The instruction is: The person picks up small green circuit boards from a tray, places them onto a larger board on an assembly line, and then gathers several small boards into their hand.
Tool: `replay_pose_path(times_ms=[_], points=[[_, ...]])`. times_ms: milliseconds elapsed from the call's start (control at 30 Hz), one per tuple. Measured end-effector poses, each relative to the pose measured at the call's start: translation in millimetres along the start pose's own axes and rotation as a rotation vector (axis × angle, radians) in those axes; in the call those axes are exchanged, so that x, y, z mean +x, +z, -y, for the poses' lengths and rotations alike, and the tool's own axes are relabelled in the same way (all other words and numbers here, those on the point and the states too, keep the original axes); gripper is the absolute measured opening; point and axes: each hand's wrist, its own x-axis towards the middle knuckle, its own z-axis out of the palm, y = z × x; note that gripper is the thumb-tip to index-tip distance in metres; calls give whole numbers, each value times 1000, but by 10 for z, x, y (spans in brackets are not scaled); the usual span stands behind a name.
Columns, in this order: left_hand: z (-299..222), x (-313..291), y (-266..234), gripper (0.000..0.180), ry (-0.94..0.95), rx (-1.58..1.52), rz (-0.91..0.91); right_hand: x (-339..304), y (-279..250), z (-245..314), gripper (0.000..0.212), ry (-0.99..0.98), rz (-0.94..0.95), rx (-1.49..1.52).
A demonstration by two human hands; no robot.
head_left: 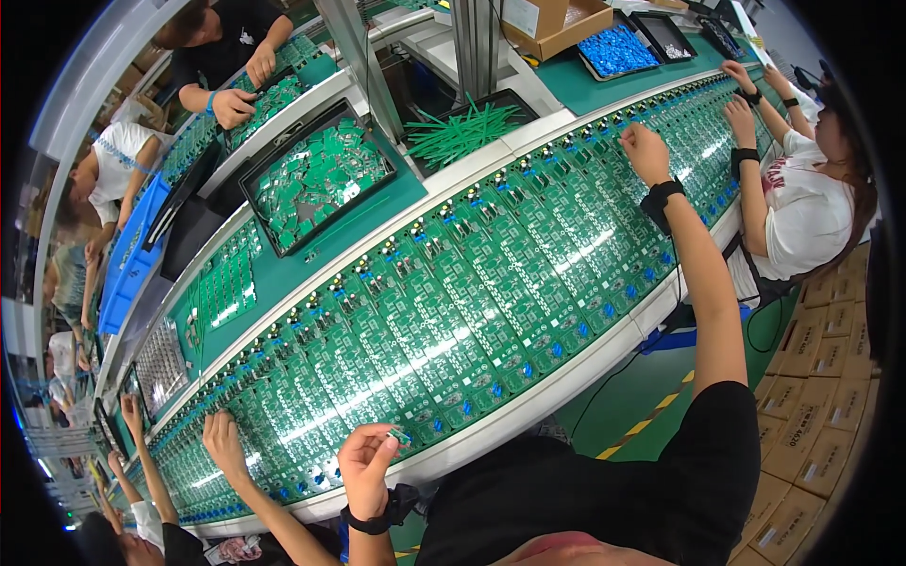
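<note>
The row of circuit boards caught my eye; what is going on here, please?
The person's left hand pinches a small component by the near edge of the circuit boards. The right hand is at their far side; whether it holds anything is unclear. A co-worker's hand is over boards further left.

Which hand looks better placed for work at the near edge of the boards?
The left hand, probably: it pinches a small piece by the near edge of the circuit boards, while the right hand is out by their far edge.
</note>
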Motion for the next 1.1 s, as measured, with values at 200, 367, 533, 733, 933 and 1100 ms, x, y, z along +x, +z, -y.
replay_pose_path(times_ms=[200,367,533,733,933,1100], points=[[-15,21,42,12,-4,4,23,124,68,-14,7,-143,36,-205],[-56,47,76,12,-21,14,37,271,159,35,5,-94,36,-370],[-85,52,69,13,18,-4,57,308,134,33,5,-94,78,-324],[-65,54,47,14,12,-21,81,356,87,73,3,-51,129,-308],[-73,50,35,14,19,-25,74,277,203,150,3,-219,55,-495],[-63,45,38,14,17,-23,77,406,193,-58,4,-57,145,-307]])
